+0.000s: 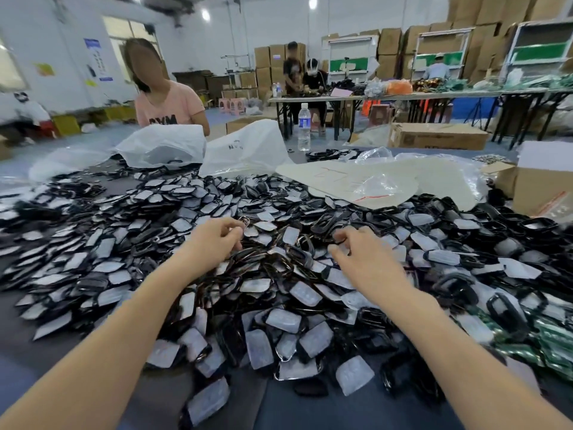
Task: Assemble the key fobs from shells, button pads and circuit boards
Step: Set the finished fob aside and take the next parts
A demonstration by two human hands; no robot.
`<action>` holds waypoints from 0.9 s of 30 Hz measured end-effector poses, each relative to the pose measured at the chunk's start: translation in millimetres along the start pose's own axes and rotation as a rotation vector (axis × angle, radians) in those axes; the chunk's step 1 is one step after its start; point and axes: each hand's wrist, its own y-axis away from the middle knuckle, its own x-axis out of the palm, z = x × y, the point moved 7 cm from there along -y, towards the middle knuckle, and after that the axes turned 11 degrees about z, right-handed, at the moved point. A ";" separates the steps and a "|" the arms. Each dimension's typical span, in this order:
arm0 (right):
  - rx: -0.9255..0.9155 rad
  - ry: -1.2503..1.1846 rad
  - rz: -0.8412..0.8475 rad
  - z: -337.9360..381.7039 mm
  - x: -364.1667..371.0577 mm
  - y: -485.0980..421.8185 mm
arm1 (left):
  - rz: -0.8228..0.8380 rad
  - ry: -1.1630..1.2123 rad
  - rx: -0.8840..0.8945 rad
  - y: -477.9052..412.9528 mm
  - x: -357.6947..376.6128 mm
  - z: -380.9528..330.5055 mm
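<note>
Beyond fob pile (pixel 279 305), plastic bags (pixel 161 147), water bottle (pixel 304 127), carton (pixel 437 136)

The hall was brightly, evenly lit by ceiling lamps (pixel 206 14) and a pale window (pixel 130 27), leaving only faint, soft shadows. The button pads (pixel 283 319) and plastic bags (pixel 161 144) glared white. The wide lens bent the edges, and the left side and background were smeared.

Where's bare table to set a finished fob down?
Bare table shows along the near edge: between the forearms below the pile of shells, and left of the left forearm. Ahead is crowded solid; green circuit boards fill the near right.
</note>
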 end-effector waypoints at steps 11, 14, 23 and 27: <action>-0.151 0.005 0.014 79.3 23.9 -52.3 | -0.121 -0.230 -0.273 -52.0 -59.2 81.9; -0.169 0.006 0.035 89.4 32.5 -67.6 | -0.127 -0.291 -0.287 -66.8 -66.0 93.6; -0.223 -0.009 -0.005 94.9 41.0 -97.0 | -0.123 -0.585 -0.215 -114.8 -41.7 77.1; -0.221 -0.032 -0.035 86.9 34.0 -101.0 | -0.146 -0.657 -0.206 -126.3 -31.4 78.5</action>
